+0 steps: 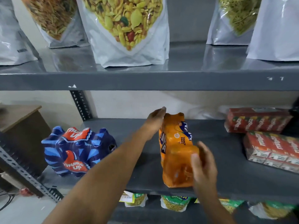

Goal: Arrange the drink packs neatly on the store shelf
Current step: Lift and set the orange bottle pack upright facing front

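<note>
An orange shrink-wrapped drink pack (177,152) lies lengthwise on the grey middle shelf (226,168), its near end at the front edge. My left hand (156,120) rests flat against the pack's far left side, fingers together. My right hand (203,160) presses on the pack's near right corner, fingers spread and blurred. A blue Thums Up pack (76,151) stands to the left on the same shelf. Two red Maaza carton packs lie at the right, one at the back (257,120) and one nearer the front (273,149).
The upper shelf (145,78) carries several large white snack pouches (127,29). Below the middle shelf sit small green and yellow snack packets (174,202). A perforated steel upright (80,104) stands at the back left, a brown wooden cabinet (19,120) beyond the shelf's left end.
</note>
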Tool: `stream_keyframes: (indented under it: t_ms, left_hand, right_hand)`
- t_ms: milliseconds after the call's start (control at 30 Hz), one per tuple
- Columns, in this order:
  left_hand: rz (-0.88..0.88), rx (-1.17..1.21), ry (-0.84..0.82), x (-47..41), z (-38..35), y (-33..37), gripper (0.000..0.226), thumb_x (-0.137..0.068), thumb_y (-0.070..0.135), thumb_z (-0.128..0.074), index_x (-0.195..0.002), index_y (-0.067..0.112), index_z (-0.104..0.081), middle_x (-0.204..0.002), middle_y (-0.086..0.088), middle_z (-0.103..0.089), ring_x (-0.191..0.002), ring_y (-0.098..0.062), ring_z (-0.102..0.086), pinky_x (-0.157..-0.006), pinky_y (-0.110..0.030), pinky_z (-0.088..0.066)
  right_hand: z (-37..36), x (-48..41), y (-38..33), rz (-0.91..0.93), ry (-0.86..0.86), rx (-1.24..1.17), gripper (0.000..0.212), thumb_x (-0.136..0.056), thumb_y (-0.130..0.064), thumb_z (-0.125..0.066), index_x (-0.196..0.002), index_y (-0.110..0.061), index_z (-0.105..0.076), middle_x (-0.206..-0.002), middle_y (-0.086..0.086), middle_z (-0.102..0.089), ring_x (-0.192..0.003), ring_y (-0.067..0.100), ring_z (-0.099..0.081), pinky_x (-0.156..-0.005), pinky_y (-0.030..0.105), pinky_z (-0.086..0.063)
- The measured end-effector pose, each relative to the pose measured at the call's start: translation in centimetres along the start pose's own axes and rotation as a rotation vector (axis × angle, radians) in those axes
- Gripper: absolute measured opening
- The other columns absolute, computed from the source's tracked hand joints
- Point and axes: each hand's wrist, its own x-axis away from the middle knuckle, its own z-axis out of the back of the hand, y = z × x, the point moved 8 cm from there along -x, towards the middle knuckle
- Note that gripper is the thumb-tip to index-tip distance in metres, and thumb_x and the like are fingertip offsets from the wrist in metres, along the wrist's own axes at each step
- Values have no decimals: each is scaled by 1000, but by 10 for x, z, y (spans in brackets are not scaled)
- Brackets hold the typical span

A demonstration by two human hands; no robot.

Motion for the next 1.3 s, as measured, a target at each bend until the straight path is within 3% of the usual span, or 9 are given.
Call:
stream_keyframes:
  t_ms: [167,333,433,567,733,833,933,1067,1300]
  left_hand:
    - [-13,-162,-121,-33,-15,-8,36,-97,36,-47,-118,13,-64,-120,-11,-65,-101,-23,-58,-90,-37,-49]
    - [2,-80,46,-15,10,-34,38,-94,45,-47,-118,20,-62,-111,-3,-65,-102,-23,-61,-92,-39,-50]
    - [0,-57,175,16,33,-49,28,-90,50,-51,-101,26,-60,-95,5,-65,-94,-18,-62,-84,-36,-52]
    - [-53,-141,362,60,41,-58,35,-86,60,-52,-92,25,-58,-88,4,-60,-83,-15,-58,-71,-33,-48]
    - [95,200,300,85,41,-82,46,-90,66,-33,-108,32,-59,-120,0,-62,-103,-18,-63,-91,-43,-54]
    - [278,469,180,89,33,-98,60,-96,62,-22,-142,31,-43,-139,-1,-52,-128,-27,-52,-101,-48,-44]
    - [358,454,91,95,16,-106,64,-93,68,-22,-131,29,-57,-112,-5,-72,-100,-28,-70,-88,-51,-56]
    - [410,481,104,106,2,-115,49,-96,63,-22,-103,35,-62,-85,1,-72,-80,-18,-71,-63,-35,-58]
    - [440,447,74,118,-18,-133,65,-90,70,-25,-132,30,-55,-120,-7,-69,-105,-26,-67,-93,-44,-53]
  right_hand:
    - [-4,-3,10,-9,-74,185,53,-73,-68,-53,-122,-48,-49,-124,-14,-58,-106,-2,-61,-70,11,-51]
    - [13,-24,29,-43,-61,-4,56,-89,-50,-54,-135,-20,-52,-118,-8,-66,-101,0,-67,-75,11,-52]
    - [19,-49,30,-100,-29,-71,64,-75,-75,-57,-117,-27,-61,-100,-14,-73,-89,-2,-71,-69,12,-53]
    - [15,-82,48,-314,-145,-217,26,-104,-32,-40,-107,-22,-64,-103,7,-71,-75,12,-76,-57,28,-59]
    - [16,-92,58,-380,-253,-227,44,-96,-55,-44,-119,-25,-67,-121,16,-71,-100,34,-72,-81,55,-58]
    - [14,-76,63,-408,-272,-253,70,-82,-72,-46,-132,-25,-60,-123,12,-72,-108,35,-70,-83,57,-58]
    - [14,-65,66,-429,-248,-276,61,-80,-68,-44,-123,-29,-64,-110,3,-77,-96,26,-75,-68,42,-62]
    - [23,-57,63,-446,-193,-256,64,-75,-72,-47,-119,-29,-66,-104,4,-79,-94,26,-75,-75,45,-58]
    - [52,-46,68,-437,-38,-224,107,-47,-88,-63,-129,-19,-64,-116,15,-74,-104,34,-71,-82,49,-57]
